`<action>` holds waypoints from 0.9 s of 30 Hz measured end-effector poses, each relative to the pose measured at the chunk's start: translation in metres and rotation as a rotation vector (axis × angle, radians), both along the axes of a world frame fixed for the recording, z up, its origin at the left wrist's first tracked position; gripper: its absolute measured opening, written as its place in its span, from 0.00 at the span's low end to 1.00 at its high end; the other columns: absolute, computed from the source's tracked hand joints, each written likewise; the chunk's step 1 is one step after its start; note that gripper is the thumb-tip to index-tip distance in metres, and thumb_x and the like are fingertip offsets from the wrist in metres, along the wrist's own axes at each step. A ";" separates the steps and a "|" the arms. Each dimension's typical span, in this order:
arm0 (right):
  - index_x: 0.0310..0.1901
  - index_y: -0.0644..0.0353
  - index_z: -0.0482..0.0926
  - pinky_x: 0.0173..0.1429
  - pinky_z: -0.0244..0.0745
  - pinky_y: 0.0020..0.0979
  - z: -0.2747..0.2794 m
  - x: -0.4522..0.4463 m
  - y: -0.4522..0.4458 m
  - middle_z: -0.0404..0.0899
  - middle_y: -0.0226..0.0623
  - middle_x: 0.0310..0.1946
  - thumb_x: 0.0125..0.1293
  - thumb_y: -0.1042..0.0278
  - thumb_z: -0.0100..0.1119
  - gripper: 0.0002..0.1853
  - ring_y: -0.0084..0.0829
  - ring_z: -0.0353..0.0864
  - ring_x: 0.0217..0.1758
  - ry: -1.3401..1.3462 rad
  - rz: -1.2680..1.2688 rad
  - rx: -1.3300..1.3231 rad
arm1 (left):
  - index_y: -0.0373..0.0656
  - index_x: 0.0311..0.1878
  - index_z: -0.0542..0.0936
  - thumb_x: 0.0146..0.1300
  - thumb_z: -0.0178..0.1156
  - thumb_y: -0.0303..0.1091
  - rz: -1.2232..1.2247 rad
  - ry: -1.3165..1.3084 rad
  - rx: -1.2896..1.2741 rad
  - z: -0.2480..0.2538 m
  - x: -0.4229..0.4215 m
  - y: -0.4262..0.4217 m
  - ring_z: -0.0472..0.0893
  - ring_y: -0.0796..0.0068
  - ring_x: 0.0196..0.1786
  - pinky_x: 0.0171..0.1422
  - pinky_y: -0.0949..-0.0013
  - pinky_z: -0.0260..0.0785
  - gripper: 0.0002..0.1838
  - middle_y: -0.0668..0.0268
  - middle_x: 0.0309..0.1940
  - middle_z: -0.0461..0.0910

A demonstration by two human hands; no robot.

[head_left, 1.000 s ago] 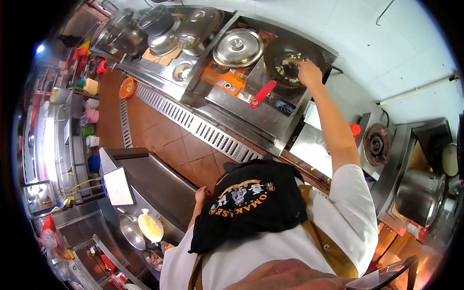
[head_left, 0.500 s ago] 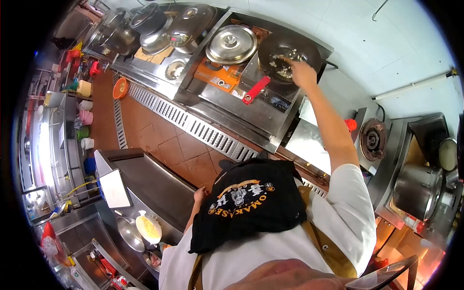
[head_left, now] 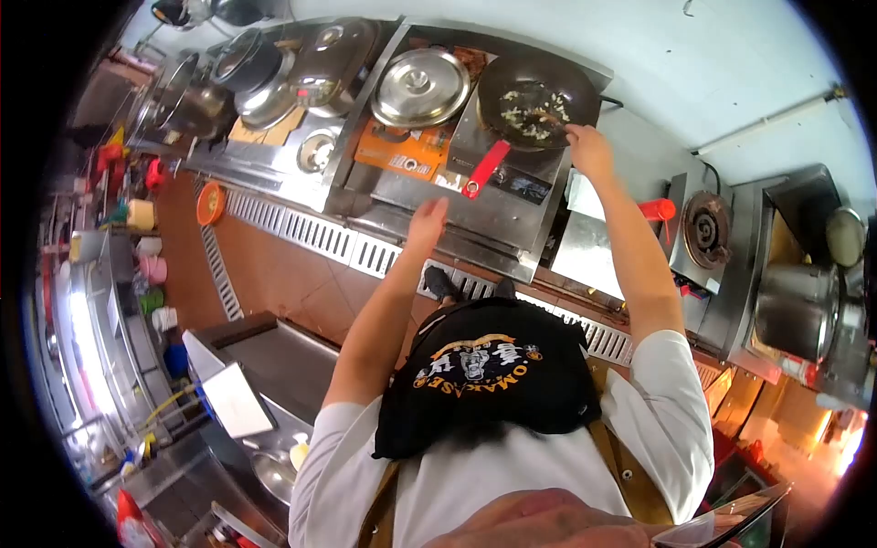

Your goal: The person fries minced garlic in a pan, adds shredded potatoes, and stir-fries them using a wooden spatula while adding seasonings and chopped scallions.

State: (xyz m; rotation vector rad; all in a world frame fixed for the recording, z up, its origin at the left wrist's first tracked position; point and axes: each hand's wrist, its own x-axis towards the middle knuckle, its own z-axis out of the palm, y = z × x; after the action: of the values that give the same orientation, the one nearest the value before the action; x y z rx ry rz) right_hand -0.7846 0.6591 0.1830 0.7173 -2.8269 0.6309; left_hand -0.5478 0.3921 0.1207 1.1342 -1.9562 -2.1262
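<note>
The cook's right hand (head_left: 589, 149) is at the near right rim of the dark wok (head_left: 537, 99), fingers looking closed around a brown spatula (head_left: 554, 119) that dips into the pale chopped bits (head_left: 525, 111) in there. Left hand (head_left: 427, 222) is up in front of the counter edge, near the wok's red handle (head_left: 487, 169) but not touching it; can't tell how its fingers sit. Wok's on the stovetop, just right of a shiny lidded pot (head_left: 420, 88), orange sheet (head_left: 402, 151) below that.
</note>
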 end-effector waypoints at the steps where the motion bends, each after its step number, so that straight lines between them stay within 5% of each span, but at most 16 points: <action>1: 0.45 0.53 0.81 0.46 0.75 0.43 -0.003 -0.014 0.003 0.80 0.42 0.38 0.65 0.60 0.51 0.13 0.47 0.79 0.42 0.073 -0.102 -0.045 | 0.37 0.42 0.78 0.64 0.57 0.50 -0.114 0.010 -0.063 -0.006 -0.030 -0.004 0.73 0.81 0.25 0.28 0.75 0.65 0.22 0.69 0.23 0.76; 5: 0.48 0.54 0.80 0.51 0.73 0.44 0.001 -0.009 0.001 0.82 0.44 0.42 0.64 0.60 0.52 0.14 0.47 0.79 0.47 -0.007 -0.357 -0.047 | 0.36 0.40 0.77 0.64 0.57 0.54 -0.449 -0.036 -0.139 0.015 -0.092 0.009 0.76 0.78 0.24 0.26 0.73 0.67 0.24 0.67 0.23 0.77; 9: 0.47 0.56 0.81 0.50 0.74 0.41 -0.003 0.041 -0.032 0.82 0.45 0.42 0.64 0.61 0.54 0.14 0.47 0.80 0.46 -0.061 -0.254 -0.199 | 0.35 0.34 0.75 0.64 0.55 0.57 -0.508 0.027 -0.090 0.005 -0.087 0.030 0.76 0.72 0.18 0.24 0.68 0.69 0.28 0.65 0.18 0.76; 14: 0.47 0.55 0.81 0.49 0.74 0.39 0.026 0.075 -0.054 0.81 0.46 0.42 0.65 0.60 0.54 0.14 0.46 0.80 0.45 -0.293 -0.243 -0.298 | 0.36 0.30 0.76 0.65 0.54 0.56 -0.405 0.021 -0.063 0.023 -0.064 0.058 0.76 0.72 0.17 0.23 0.66 0.67 0.27 0.64 0.14 0.74; 18: 0.51 0.58 0.78 0.53 0.73 0.40 0.001 0.021 -0.032 0.81 0.46 0.44 0.67 0.58 0.51 0.17 0.49 0.78 0.50 -0.244 -0.413 -0.333 | 0.36 0.29 0.76 0.65 0.54 0.55 -0.341 0.073 -0.085 0.011 -0.069 0.064 0.76 0.71 0.16 0.22 0.66 0.65 0.26 0.63 0.14 0.75; 27: 0.51 0.54 0.80 0.52 0.73 0.39 0.027 0.039 -0.049 0.82 0.44 0.43 0.65 0.56 0.53 0.17 0.46 0.80 0.48 -0.279 -0.232 -0.230 | 0.38 0.33 0.74 0.65 0.55 0.55 -0.323 0.005 0.128 0.026 -0.074 0.085 0.72 0.77 0.16 0.21 0.73 0.64 0.25 0.66 0.19 0.74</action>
State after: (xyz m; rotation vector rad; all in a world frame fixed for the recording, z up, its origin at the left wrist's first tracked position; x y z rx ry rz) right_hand -0.7460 0.6105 0.2100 0.2753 -2.9476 1.0631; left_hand -0.6213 0.4772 0.1468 0.8757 -2.1553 -2.4361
